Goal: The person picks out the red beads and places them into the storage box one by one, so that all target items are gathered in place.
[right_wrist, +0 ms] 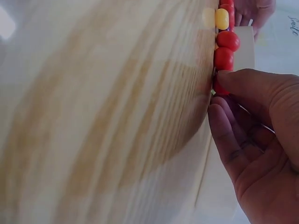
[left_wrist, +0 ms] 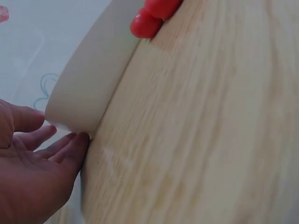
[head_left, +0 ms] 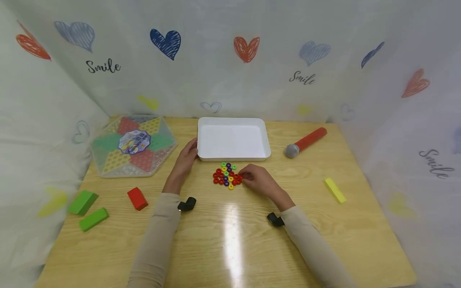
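Observation:
A white rectangular tray [head_left: 234, 159] stands near the back of the wooden table. My left hand [head_left: 184, 162] holds its left front corner; in the left wrist view the thumb is at the rim and the fingertips lie low against the wall. In front of the tray lies a close group of small ring beads, red, yellow [head_left: 231, 187], purple and green. At the right side of this group my right hand [head_left: 260, 181] pinches a red ring bead [right_wrist: 222, 85] between thumb and fingers. More red beads [right_wrist: 224, 59] sit beside it.
A clear hexagonal Chinese checkers box [head_left: 114, 161] lies at the back left. Green blocks [head_left: 93, 219] and a red block [head_left: 137, 199] lie front left. To the right are a red toy microphone [head_left: 310, 138] and a yellow block [head_left: 335, 190]. A printed curtain [head_left: 212, 80] surrounds the table.

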`<state>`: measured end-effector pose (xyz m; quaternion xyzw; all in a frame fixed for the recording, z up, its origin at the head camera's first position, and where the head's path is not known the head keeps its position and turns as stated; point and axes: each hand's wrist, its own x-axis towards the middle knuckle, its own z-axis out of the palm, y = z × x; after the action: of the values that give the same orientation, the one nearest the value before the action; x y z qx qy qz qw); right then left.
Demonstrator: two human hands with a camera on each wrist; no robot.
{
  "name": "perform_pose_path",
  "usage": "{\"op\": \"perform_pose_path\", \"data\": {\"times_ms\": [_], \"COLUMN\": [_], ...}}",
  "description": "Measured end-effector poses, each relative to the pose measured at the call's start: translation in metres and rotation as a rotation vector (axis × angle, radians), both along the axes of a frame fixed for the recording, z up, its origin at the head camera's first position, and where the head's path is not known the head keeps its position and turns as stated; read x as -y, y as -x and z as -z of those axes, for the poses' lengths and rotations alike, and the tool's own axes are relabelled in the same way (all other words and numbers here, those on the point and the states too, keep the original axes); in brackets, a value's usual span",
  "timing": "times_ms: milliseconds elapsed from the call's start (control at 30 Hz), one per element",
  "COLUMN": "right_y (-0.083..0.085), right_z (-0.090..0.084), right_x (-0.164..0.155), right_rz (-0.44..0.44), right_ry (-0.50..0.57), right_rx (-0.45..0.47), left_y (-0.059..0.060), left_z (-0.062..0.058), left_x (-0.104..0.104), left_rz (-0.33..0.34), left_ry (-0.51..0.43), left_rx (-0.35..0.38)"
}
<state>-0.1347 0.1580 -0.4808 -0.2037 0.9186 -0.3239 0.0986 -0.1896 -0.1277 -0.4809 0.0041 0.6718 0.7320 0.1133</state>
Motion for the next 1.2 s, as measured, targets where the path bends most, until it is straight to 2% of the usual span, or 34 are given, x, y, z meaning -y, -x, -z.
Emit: {"op": "perform_pose_path", "data": {"times_ms": [167, 300, 400, 533, 667, 800, 967, 1100, 1200], "right_y": [0.006, 0.019, 0.032, 0.06, 0.1, 0.141, 0.179, 0.195, 0.198], "right_z": [-0.013, -0.031, -0.052, -0.079, -0.091, -0.092, -0.077, -0.065, -0.058], "right_x": [-0.002, -0.004, -0.001, 0.009, 0.025, 0.044, 0.067, 0.085, 0.097], "right_rz": [0.022, 0.009, -0.007, 0.007, 0.016, 0.036, 0.033, -0.008, -0.041], "right_ry": [0.0, 0.056, 0.117, 0.164, 0.144, 0.117, 0.044, -0.031, -0.074], "right_rx": [-0.024, -0.071, -0.082, -0.059, -0.025, 0.049, 0.123, 0.148, 0.147], "left_y": [0.005, 0.008, 0.01, 0.014, 0.017, 0.016, 0.011, 0.004, -0.002], "left_z": [0.011, 0.009, 0.005, 0.001, -0.003, -0.001, 0.009, 0.014, 0.016], "left_x": [0.003, 0.005, 0.005, 0.004, 0.002, 0.0, -0.001, 0.001, 0.003], "left_rz": [0.002, -0.001, -0.006, -0.003, -0.001, -0.01, -0.009, -0.014, -0.016], "left_ry": [-0.025, -0.044, -0.046, -0.045, -0.068, -0.064, -0.035, -0.025, -0.022], "left_rx": [-0.085, -0.117, -0.116, -0.113, -0.104, -0.093, -0.076, -0.051, -0.032]}}
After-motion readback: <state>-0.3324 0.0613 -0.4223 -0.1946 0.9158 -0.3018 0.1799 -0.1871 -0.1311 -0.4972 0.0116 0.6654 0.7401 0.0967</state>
